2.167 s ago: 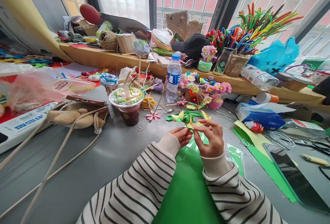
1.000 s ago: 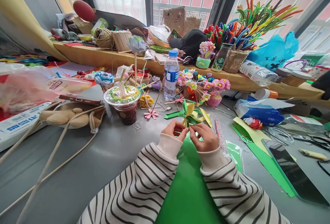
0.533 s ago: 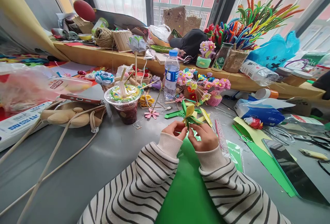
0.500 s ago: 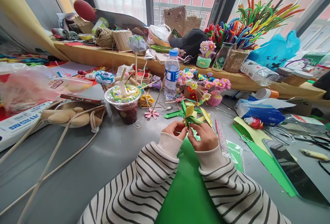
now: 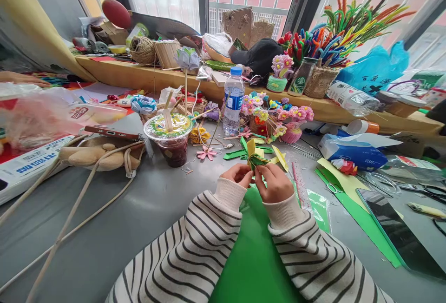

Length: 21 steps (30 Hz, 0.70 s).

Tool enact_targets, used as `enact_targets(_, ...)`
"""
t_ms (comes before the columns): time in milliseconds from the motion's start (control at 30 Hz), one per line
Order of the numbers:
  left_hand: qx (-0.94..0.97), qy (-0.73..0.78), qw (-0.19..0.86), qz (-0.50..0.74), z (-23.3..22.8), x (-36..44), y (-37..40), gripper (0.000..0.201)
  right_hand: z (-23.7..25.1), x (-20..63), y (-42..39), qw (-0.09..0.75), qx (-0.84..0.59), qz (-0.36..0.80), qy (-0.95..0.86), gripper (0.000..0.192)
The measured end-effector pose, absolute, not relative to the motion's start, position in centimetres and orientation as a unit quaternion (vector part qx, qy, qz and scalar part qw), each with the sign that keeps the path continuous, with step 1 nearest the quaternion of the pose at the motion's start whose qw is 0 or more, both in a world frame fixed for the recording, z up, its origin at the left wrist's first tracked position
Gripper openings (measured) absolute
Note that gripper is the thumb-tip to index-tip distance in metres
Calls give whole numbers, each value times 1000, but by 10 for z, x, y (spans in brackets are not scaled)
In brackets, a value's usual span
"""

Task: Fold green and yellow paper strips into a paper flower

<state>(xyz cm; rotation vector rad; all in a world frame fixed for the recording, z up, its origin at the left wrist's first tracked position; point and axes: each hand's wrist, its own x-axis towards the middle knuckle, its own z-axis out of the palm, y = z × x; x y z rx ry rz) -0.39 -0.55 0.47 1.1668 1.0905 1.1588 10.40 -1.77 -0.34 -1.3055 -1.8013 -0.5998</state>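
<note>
A folded paper flower (image 5: pixel 256 153) in green and yellow stands up between my hands, its base pinched by the fingertips of both. My left hand (image 5: pixel 239 174) is closed on its left side, and my right hand (image 5: pixel 273 183) grips it from the right with thumb and forefinger. The fingers cover the lower part of the flower. Just behind it lie strips of folded green paper (image 5: pixel 235 154) and a folded yellow paper piece (image 5: pixel 279 158). Green paper (image 5: pixel 258 256) spreads beneath my forearms.
Left of my hands are a lidded drink cup (image 5: pixel 170 149) and a pink paper flower (image 5: pixel 206 153). A water bottle (image 5: pixel 233 103) stands behind. To the right lie a ruler (image 5: pixel 300 184), scissors (image 5: pixel 333 188) and a phone (image 5: pixel 400 228). Another person's hand (image 5: pixel 21 78) shows at far left.
The fingers of my right hand have shifted slightly on the flower, and its yellow petals have turned a little. Another person's hand has appeared at the far left.
</note>
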Motion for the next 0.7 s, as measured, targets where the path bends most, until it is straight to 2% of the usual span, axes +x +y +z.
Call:
enact_targets(267,442,442,595,505,5,-3,-5,10,2,108,-19,355,-477,-271,-757,15)
enact_targets(533,436,442,600,505,6,-4,-6,8,4,108,-21,335,-466,-295,-764,13)
enact_targets(700,433,497,575,485,8,-2,-7,7,1,105,-22,333,-486,-322,-741,12)
